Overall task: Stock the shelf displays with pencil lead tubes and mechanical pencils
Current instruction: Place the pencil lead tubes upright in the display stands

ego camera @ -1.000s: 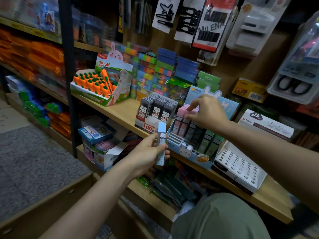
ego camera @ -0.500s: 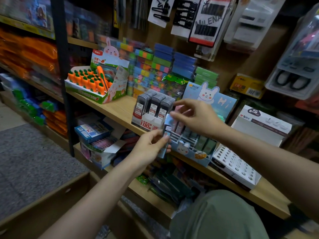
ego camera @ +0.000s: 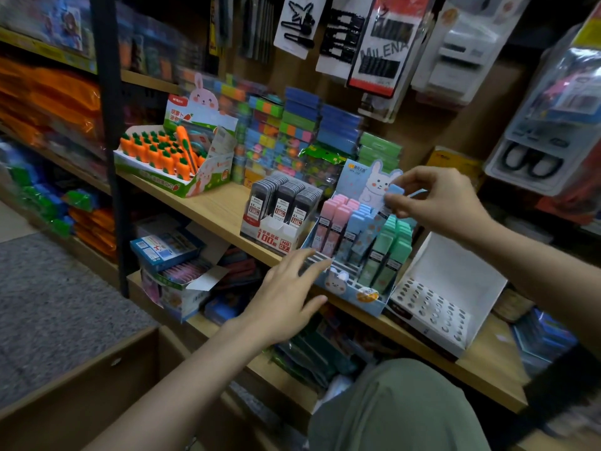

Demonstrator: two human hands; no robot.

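Note:
A blue rabbit display box [ego camera: 344, 284] stands on the wooden shelf [ego camera: 221, 209], holding pink, blue and green pencil lead tubes in rows. My right hand [ego camera: 435, 203] pinches a blue-capped lead tube [ego camera: 395, 194] by its top, above the box's blue row. My left hand [ego camera: 286, 294] is empty, fingers spread, just touching the box's front left corner. A black lead tube display [ego camera: 283, 206] stands to the left of the rabbit box.
A white box with round holes [ego camera: 435, 310] sits right of the rabbit box. A carrot-shaped item display [ego camera: 169, 157] is at the shelf's left. Hair clip cards [ego camera: 374, 43] hang above. An open cardboard carton [ego camera: 97, 369] lies on the floor below left.
The blue tube passed from my left hand to my right, which lifted it over the box. My left hand opened and moved to the box's front corner.

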